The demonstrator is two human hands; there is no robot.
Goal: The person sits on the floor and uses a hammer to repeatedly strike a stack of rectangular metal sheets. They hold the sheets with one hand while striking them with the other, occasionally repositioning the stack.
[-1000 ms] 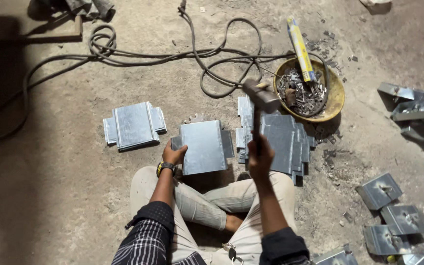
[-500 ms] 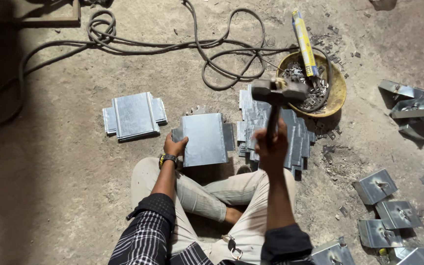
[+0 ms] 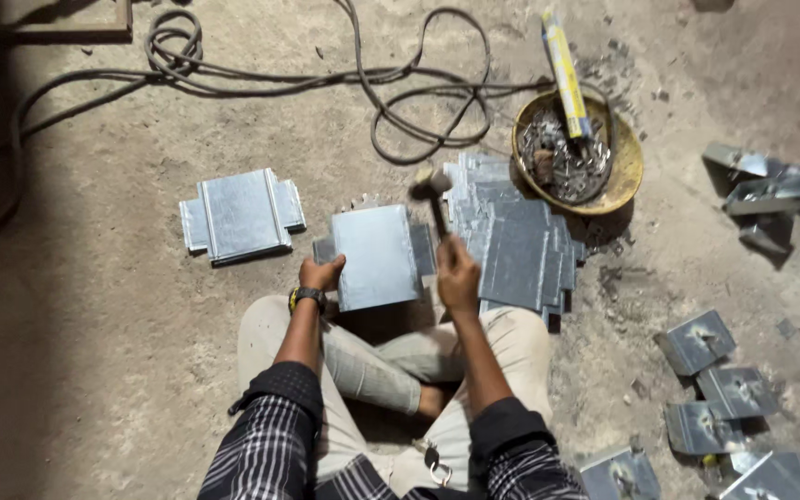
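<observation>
Sitting cross-legged on dusty concrete floor (image 3: pixel 94 306), grey folded sheet-metal piece (image 3: pixel 377 255) is steadied at near-left corner by left hand (image 3: pixel 319 274), fingers pressed flat. Wooden-handled hammer (image 3: pixel 435 190) clamped in right hand (image 3: pixel 457 273), head over piece's far-right corner. Piece's long axis runs away from body. One finished-looking piece (image 3: pixel 238 215) lies left; flat stack (image 3: pixel 516 243) judged unworked.

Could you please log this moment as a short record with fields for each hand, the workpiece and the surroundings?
Left hand: presses on the near left edge of the metal sheet.
Right hand: grips the hammer, its head beside the sheet's far right corner.
Workpiece: flat grey sheet on the ground.
Beside it: stack of sheets on the right, single folded sheet on the left.
Farther off: bowl of metal scraps, cable.
</observation>
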